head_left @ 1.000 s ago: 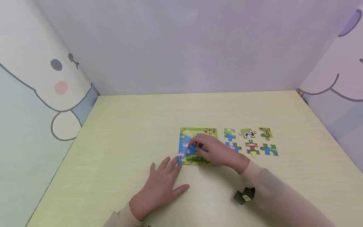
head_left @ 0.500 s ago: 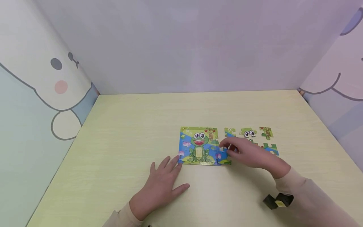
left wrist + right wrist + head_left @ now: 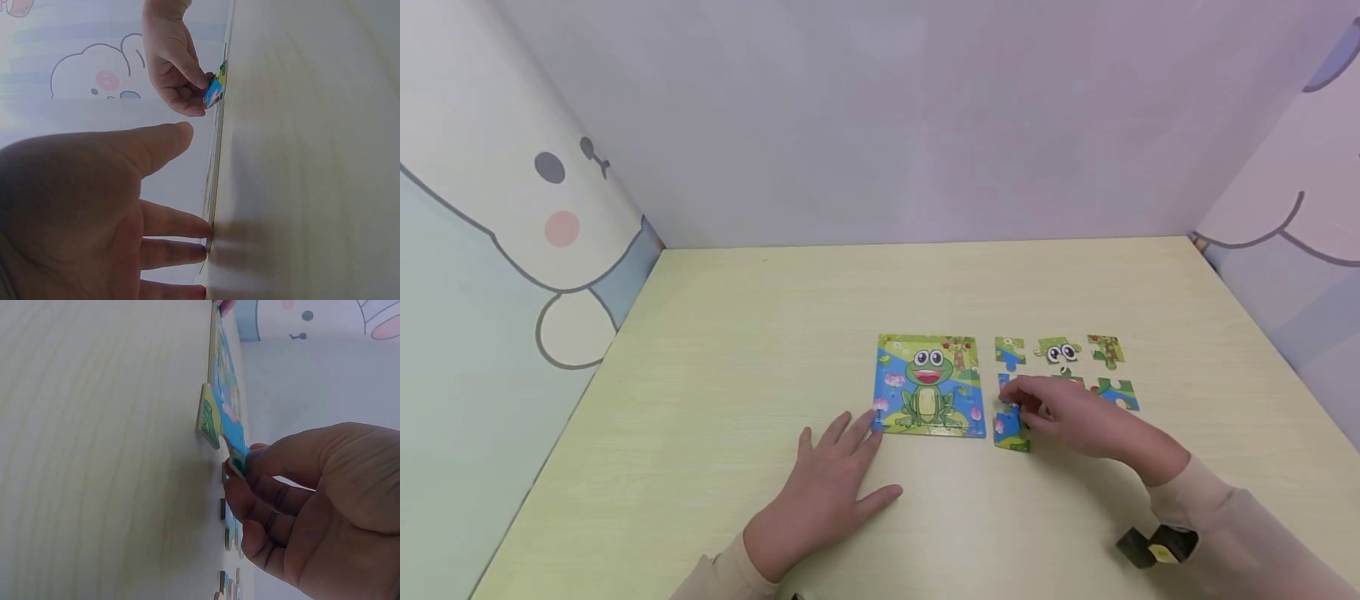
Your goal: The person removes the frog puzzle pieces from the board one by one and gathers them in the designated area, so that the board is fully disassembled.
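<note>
My right hand point(image 3: 1078, 415) pinches a jigsaw piece point(image 3: 1011, 433) between thumb and fingertips, just right of the puzzle board point(image 3: 893, 402). The piece is blue with a pink flower and a green-yellow corner; in the right wrist view this piece point(image 3: 232, 430) is tilted up at the fingers. The board lies flat and shows a smiling green frog. My left hand point(image 3: 831, 479) rests on the table with fingers spread, its fingertips at the board's lower left corner. Part of another piece point(image 3: 1003, 381) shows behind the right fingers.
Several loose jigsaw pieces lie right of the board, among them one with frog eyes point(image 3: 1060, 353), one with a tree point(image 3: 1107, 350) and a blue-green one point(image 3: 1010, 351). The right hand partly covers the lower row. Walls with cartoon drawings edge the pale table point(image 3: 737, 333).
My right hand has moved right, from over the board to beside it, carrying the jigsaw piece off the board's right side. The frog picture is uncovered. My left hand has stayed in place.
</note>
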A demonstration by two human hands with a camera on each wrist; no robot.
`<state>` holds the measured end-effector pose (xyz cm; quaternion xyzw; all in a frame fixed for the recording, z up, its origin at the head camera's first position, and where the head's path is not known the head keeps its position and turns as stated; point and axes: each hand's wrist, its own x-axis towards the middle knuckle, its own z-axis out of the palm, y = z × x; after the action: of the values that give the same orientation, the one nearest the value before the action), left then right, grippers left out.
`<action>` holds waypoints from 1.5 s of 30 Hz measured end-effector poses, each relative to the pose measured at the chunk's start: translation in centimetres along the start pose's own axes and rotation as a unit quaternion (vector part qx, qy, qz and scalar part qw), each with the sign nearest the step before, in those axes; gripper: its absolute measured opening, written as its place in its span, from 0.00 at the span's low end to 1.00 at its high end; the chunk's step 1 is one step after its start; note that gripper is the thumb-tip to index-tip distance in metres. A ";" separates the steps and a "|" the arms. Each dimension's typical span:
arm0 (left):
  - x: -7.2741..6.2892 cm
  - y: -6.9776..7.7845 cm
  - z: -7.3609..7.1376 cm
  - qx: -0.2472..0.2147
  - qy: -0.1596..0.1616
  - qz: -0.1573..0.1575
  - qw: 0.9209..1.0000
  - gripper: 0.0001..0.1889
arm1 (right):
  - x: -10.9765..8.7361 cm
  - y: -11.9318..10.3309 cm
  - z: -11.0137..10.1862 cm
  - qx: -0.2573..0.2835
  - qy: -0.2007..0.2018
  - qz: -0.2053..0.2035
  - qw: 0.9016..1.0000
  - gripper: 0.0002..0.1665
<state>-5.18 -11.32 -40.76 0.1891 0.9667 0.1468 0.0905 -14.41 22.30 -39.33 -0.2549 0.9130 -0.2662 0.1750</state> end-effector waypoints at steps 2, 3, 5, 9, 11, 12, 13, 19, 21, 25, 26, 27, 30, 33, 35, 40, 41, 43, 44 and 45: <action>0.0 0.0 0.0 0.001 0.000 0.001 1.000 0.37 | -0.1 0.0 0.0 -0.007 0.007 -0.004 1.000 0.15; 0.0 0.0 0.0 0.002 0.000 0.001 1.000 0.37 | -0.2 0.1 0.1 -0.010 0.012 -0.007 1.000 0.16; 0.0 0.0 -0.1 0.004 0.002 0.002 1.000 0.37 | -0.3 0.2 0.0 -0.015 0.021 -0.012 1.000 0.15; 0.0 0.0 -0.1 0.004 0.003 0.003 1.000 0.37 | -0.1 0.1 -0.2 -0.022 0.035 -0.015 0.999 0.15; 0.0 0.0 -0.1 0.004 0.004 0.004 1.000 0.37 | 0.1 -0.1 -0.3 -0.028 0.043 -0.018 0.999 0.14; 0.0 0.0 -0.1 0.004 0.004 0.004 1.000 0.37 | 0.3 -0.3 -0.3 -0.031 0.048 -0.021 0.998 0.14; 0.0 0.0 0.0 0.005 0.004 0.003 1.000 0.37 | 0.4 -0.5 -0.3 -0.034 0.052 -0.023 0.998 0.14; 0.0 -0.1 0.1 0.004 0.005 0.003 1.000 0.37 | 2.1 -2.3 0.8 -0.032 0.052 -0.019 0.998 0.19; 0.1 -0.1 0.1 0.004 0.005 0.003 1.000 0.36 | 2.9 -3.0 1.5 -0.040 0.050 -0.024 0.998 0.20; 0.1 -0.1 0.1 0.004 0.004 0.004 1.000 0.37 | 4.1 -4.2 3.0 -0.065 0.054 -0.047 0.995 0.22; 0.1 -0.1 0.1 0.004 0.004 0.004 1.000 0.37 | 4.4 -4.5 3.4 -0.071 0.056 -0.050 0.995 0.22; 0.1 -0.1 0.1 0.004 0.004 0.005 1.000 0.37 | 4.6 -4.7 3.8 -0.076 0.059 -0.054 0.994 0.23; 0.1 -0.1 0.1 0.005 0.003 0.005 1.000 0.37 | 5.1 -5.3 4.7 -0.086 0.073 -0.071 0.991 0.24; 0.1 -0.1 0.1 0.004 0.000 0.004 1.000 0.37 | 5.5 -5.8 5.3 -0.097 0.084 -0.081 0.988 0.25; 0.1 -0.1 0.0 0.003 -0.001 0.003 1.000 0.37 | 5.7 -6.0 5.6 -0.103 0.086 -0.080 0.988 0.25; 0.1 -0.1 0.0 0.002 -0.002 0.002 1.000 0.37 | 5.9 -6.4 5.9 -0.097 0.072 -0.061 0.991 0.25; 0.1 -0.1 0.0 0.002 -0.003 0.002 1.000 0.37 | 5.9 -6.4 5.9 -0.093 0.070 -0.059 0.991 0.24; 0.1 -0.1 0.0 0.002 -0.005 0.001 1.000 0.37 | 5.9 -6.4 5.9 -0.084 0.066 -0.057 0.993 0.23; 0.1 -0.1 0.0 0.002 -0.005 0.000 1.000 0.37 | 6.0 -6.4 5.9 -0.081 0.064 -0.058 0.993 0.23; 0.1 -0.1 0.0 0.001 -0.006 0.000 1.000 0.37 | 6.0 -6.3 5.9 -0.078 0.064 -0.059 0.993 0.23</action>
<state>-5.32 -11.33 -40.79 0.1896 0.9664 0.1445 0.0960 -14.20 11.99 -41.48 -0.3041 0.9234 -0.2199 0.0801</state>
